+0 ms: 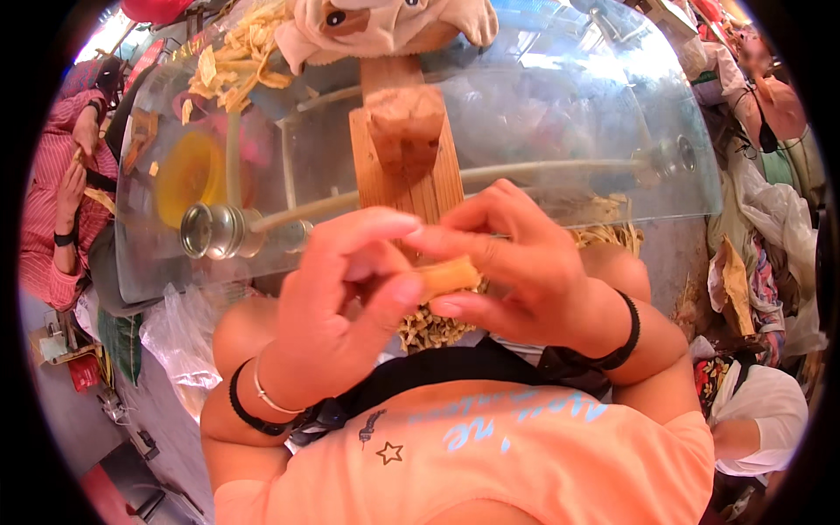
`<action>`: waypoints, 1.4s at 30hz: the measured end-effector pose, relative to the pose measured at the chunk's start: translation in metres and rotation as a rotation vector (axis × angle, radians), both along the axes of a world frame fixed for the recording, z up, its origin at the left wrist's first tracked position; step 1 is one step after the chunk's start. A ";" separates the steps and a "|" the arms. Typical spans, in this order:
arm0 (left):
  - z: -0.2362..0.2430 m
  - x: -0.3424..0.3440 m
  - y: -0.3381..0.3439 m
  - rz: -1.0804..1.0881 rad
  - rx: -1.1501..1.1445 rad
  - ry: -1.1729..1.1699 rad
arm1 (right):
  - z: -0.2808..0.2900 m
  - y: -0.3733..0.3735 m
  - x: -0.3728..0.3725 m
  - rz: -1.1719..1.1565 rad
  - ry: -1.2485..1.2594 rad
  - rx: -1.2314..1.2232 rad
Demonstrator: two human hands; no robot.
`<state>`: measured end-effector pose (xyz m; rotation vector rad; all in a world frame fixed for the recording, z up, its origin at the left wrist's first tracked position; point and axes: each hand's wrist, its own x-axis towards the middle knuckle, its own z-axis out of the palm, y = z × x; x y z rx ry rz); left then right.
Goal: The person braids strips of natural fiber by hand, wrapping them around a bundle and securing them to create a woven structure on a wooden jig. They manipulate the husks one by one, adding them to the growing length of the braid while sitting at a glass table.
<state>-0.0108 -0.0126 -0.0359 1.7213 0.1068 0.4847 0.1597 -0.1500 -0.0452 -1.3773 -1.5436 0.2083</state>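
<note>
Close above my lap, my left hand [354, 293] and my right hand [525, 271] come together around a short yellow-tan rolled piece [448, 276]. The left fingers and thumb pinch one end of it. At the other end, the right thumb and fingers close on it. Its exact kind cannot be made out. Under the hands, a heap of small brownish-yellow bits [435, 331] lies in my lap, partly hidden by the hands. Just beyond the fingers stands a wooden board [408, 185] with a thick wooden block [404, 122] on it.
The board rests on a glass table [560, 131] with metal-capped legs. Yellowish dried strips [245, 61] lie at its far left, and a plush cloth [385, 35] at its far edge. A person in a striped red shirt [61, 192] sits at left. Plastic bags [179, 337] lie nearby.
</note>
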 end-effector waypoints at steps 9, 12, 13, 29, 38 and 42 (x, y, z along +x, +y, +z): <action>0.016 -0.002 -0.006 -0.099 -0.277 0.359 | 0.013 -0.026 0.031 0.453 1.344 -0.088; 0.021 -0.001 0.009 -0.222 -0.034 0.306 | 0.023 -0.036 0.026 0.253 0.647 -0.571; 0.020 0.002 0.006 -0.249 -0.046 0.314 | 0.024 -0.034 0.017 0.251 0.303 -0.721; -0.004 0.015 -0.018 -0.123 0.436 -0.151 | 0.010 -0.039 0.005 0.417 1.094 -0.683; -0.007 0.026 -0.016 -0.061 0.240 -0.231 | 0.014 -0.037 0.000 0.378 1.053 -0.290; -0.014 0.026 -0.011 -0.203 0.056 -0.173 | 0.007 -0.037 -0.006 0.353 0.972 -0.221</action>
